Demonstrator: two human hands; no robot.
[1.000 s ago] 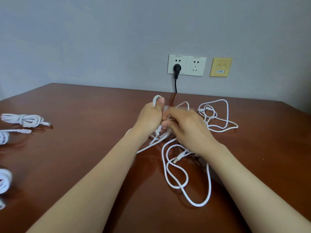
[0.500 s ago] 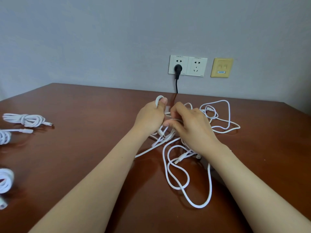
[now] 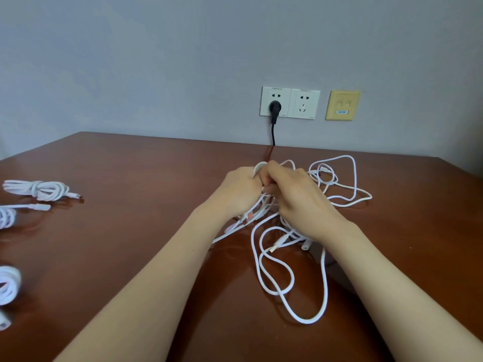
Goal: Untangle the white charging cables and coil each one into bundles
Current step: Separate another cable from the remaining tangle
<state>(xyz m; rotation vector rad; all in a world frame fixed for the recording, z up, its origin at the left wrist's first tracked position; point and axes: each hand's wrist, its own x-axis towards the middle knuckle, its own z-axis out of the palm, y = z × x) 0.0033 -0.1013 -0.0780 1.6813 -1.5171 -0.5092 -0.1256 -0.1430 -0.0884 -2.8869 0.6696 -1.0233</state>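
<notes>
1. Closing in, the right hand (image 3: pixel 295 197) now touches the left hand (image 3: pixel 239 190); half a second ago a small gap showed between them.
2. Left hand's fingers curl round a small coil (image 3: pixel 260 165), which peeks out at the fist's 12 o'clock.
3. Right hand's curled fingers pinch strands just beside that coil.
4. Loose cables (image 3: pixel 279 243) lie on the table (image 3: pixel 130 231), trailing from the hands toward 6 and 2 o'clock.
5. Finished bundles (image 3: pixel 39 189) rest at the table's 9 o'clock, well apart from both hands.
</notes>
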